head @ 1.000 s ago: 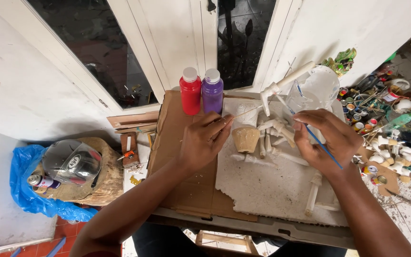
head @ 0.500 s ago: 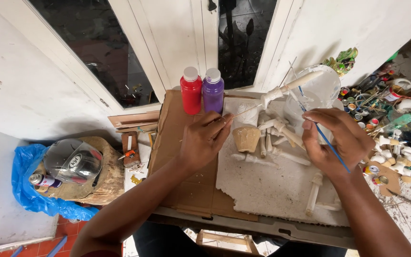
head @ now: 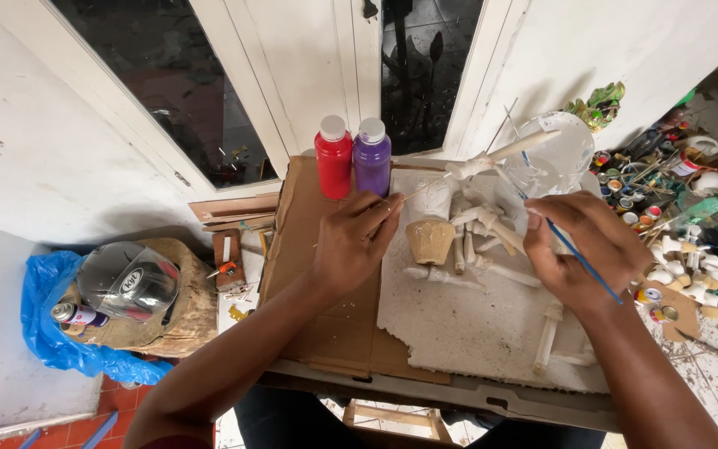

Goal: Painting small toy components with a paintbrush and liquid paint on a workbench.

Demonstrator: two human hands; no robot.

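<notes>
Painting step in hand: right hand (head: pixel 579 249) grips a thin blue brush (head: pixel 571 249), tip over the white figure pieces (head: pixel 484 229) on the foam slab (head: pixel 475 324). Left hand (head: pixel 355 241) pinches a thin stick (head: pixel 421 193) by the tan cup (head: pixel 430 239). Next move likely needs a steady tip and braced piece.

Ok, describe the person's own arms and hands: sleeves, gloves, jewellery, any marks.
Both arms are bare from the bottom edge of the picture to the fingers: no sleeves show. The left hand and the right hand wear no gloves. No ring, watch or bracelet can be seen on either wrist or on the fingers that show. No paint smears stand out; finer marks are too small to tell.
</notes>
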